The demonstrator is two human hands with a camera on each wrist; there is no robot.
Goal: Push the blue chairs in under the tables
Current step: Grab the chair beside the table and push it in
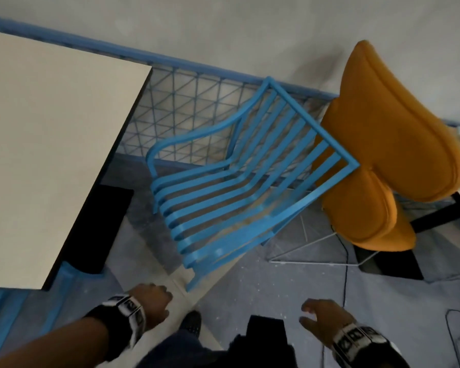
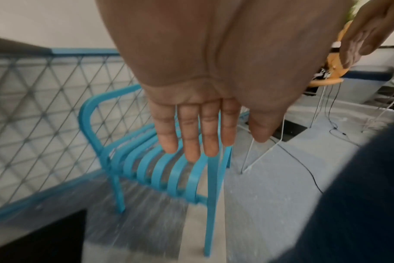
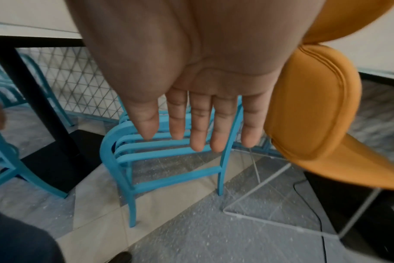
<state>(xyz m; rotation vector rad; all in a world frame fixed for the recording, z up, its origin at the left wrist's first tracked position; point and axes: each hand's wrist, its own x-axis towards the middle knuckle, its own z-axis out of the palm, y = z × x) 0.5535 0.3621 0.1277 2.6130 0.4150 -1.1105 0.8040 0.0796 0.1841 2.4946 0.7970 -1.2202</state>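
Note:
A blue slatted chair [image 1: 231,179] stands out on the floor to the right of the beige table [image 1: 51,144], turned at an angle, its back toward an orange chair. My left hand [image 1: 152,301] hangs below the chair's near corner, apart from it, holding nothing. My right hand [image 1: 322,317] floats farther right, also empty. In the left wrist view my left hand [image 2: 196,135] has straight fingers above the blue chair [image 2: 160,170]. In the right wrist view my right hand [image 3: 198,124] is spread flat over the blue chair [image 3: 160,156].
An orange padded chair [image 1: 393,144] on a thin wire frame touches the blue chair's back. A blue mesh railing [image 1: 186,107] runs behind. The table's black base [image 1: 104,229] sits on the floor. Another blue chair [image 3: 5,160] stands by the table leg. Cables [image 1: 457,325] trail at right.

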